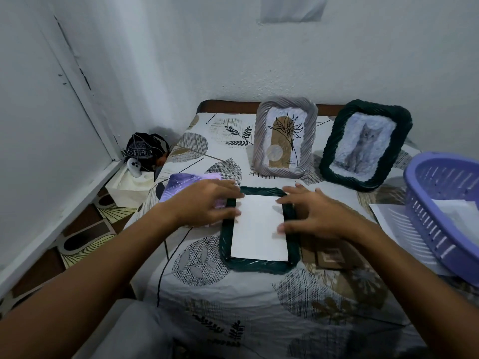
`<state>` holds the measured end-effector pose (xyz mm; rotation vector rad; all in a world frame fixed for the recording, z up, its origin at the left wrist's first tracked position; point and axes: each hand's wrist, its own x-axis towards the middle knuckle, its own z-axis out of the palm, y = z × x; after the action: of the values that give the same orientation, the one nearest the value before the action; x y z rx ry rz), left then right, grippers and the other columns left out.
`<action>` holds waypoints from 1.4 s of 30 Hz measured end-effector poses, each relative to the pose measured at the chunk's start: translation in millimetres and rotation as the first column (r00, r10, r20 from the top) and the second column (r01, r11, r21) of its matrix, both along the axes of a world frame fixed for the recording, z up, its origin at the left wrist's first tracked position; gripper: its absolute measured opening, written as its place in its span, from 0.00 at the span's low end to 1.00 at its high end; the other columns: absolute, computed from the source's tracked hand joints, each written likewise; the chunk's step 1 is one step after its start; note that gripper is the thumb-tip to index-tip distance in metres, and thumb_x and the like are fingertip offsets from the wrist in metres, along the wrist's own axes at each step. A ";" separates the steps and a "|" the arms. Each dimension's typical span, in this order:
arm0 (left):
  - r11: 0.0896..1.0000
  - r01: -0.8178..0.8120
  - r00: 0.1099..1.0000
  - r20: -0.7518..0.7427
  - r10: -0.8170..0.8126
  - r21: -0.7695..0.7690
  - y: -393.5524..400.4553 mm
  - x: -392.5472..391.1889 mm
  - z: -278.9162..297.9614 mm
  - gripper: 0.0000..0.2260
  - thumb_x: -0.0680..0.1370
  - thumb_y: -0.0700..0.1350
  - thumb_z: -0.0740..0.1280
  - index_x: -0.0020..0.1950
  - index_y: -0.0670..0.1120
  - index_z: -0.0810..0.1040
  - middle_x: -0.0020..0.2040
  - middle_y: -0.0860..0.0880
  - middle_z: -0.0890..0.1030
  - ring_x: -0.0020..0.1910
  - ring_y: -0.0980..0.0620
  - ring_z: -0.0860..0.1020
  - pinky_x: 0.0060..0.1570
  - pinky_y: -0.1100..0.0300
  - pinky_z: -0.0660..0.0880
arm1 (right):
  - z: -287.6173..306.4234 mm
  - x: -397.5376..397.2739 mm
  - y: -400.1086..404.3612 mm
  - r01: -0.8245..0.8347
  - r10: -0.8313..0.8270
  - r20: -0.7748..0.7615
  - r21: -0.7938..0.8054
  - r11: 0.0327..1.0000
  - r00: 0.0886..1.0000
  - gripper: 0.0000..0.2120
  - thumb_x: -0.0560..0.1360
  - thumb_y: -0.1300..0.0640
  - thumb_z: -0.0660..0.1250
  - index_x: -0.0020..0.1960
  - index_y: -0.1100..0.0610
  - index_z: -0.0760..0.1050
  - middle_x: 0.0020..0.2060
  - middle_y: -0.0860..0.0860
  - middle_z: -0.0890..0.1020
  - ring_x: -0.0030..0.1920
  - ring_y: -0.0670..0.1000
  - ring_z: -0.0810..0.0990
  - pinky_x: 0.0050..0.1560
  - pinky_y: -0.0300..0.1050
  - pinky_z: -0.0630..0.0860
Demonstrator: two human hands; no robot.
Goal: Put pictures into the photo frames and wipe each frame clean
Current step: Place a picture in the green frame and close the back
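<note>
head view: our left hand (204, 200) and right hand (315, 212), fingers spread flat, holding nothing, press a white sheet (259, 229) in the dark green frame (255, 265) lying flat between them; purple cloth (181, 186) at ten o'clock under our left hand.

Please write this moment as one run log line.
step: fitting white sheet in dark green frame | left hand: on frame | right hand: on frame
</note>
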<state>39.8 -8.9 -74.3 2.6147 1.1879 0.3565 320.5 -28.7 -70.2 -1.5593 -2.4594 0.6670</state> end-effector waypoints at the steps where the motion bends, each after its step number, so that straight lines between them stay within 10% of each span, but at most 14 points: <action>1: 0.997 -0.029 0.997 0.066 0.024 0.065 2.6 0.8 2.3 0.23 0.75 0.60 0.63 0.62 0.48 0.80 0.61 0.49 0.80 0.63 0.53 0.75 0.61 0.54 0.71 | 1.8 1.9 3.9 0.054 -0.048 -0.090 0.058 0.997 0.995 0.27 0.70 0.41 0.72 0.66 0.49 0.74 0.71 0.47 0.69 0.72 0.51 0.65 0.69 0.48 0.61; 7: 0.996 -0.086 0.994 -0.066 0.088 0.028 34.7 7.6 5.1 0.11 0.72 0.44 0.73 0.54 0.48 0.84 0.50 0.49 0.83 0.48 0.52 0.77 0.48 0.60 0.71 | 4.2 -4.2 38.2 0.122 -0.112 -0.077 0.139 0.983 0.991 0.10 0.75 0.60 0.70 0.55 0.56 0.82 0.51 0.50 0.83 0.44 0.47 0.80 0.48 0.45 0.76; 13: 0.999 -0.042 0.994 -0.102 0.043 0.017 45.7 13.4 5.3 0.09 0.72 0.41 0.73 0.51 0.46 0.85 0.47 0.49 0.83 0.39 0.59 0.71 0.38 0.74 0.62 | 5.0 -11.2 55.8 0.022 -0.027 0.048 0.100 0.995 0.998 0.12 0.73 0.62 0.72 0.56 0.57 0.82 0.50 0.51 0.84 0.42 0.45 0.77 0.47 0.40 0.73; 26: 0.986 -0.168 0.982 0.092 0.167 -0.001 34.1 49.2 15.3 0.09 0.73 0.44 0.73 0.52 0.44 0.84 0.45 0.49 0.84 0.40 0.52 0.80 0.44 0.59 0.76 | 6.9 16.5 41.6 0.335 -0.308 -0.222 0.099 0.937 0.925 0.08 0.74 0.60 0.71 0.53 0.60 0.82 0.47 0.53 0.83 0.44 0.49 0.79 0.48 0.44 0.75; 34: 0.742 -0.006 0.782 0.459 0.421 -0.670 -20.4 136.9 25.8 0.15 0.79 0.45 0.66 0.65 0.44 0.72 0.54 0.36 0.78 0.50 0.42 0.81 0.50 0.50 0.80 | 12.8 57.1 -11.6 0.544 -0.570 -0.214 -0.174 0.821 0.793 0.06 0.77 0.64 0.64 0.46 0.57 0.79 0.39 0.57 0.82 0.39 0.57 0.82 0.41 0.52 0.82; 42: 0.537 0.023 0.599 0.441 0.668 -0.843 -42.0 172.5 20.6 0.06 0.81 0.53 0.59 0.52 0.51 0.71 0.51 0.46 0.72 0.46 0.46 0.76 0.55 0.41 0.77 | 7.9 66.4 -47.2 0.473 -0.707 -0.420 -0.536 0.699 0.569 0.05 0.77 0.66 0.63 0.50 0.62 0.77 0.41 0.61 0.83 0.33 0.53 0.81 0.32 0.43 0.79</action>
<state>212.4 -50.9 -53.7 1.1809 1.1658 0.6898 386.9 -75.9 -62.2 -1.7858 -1.2397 1.2785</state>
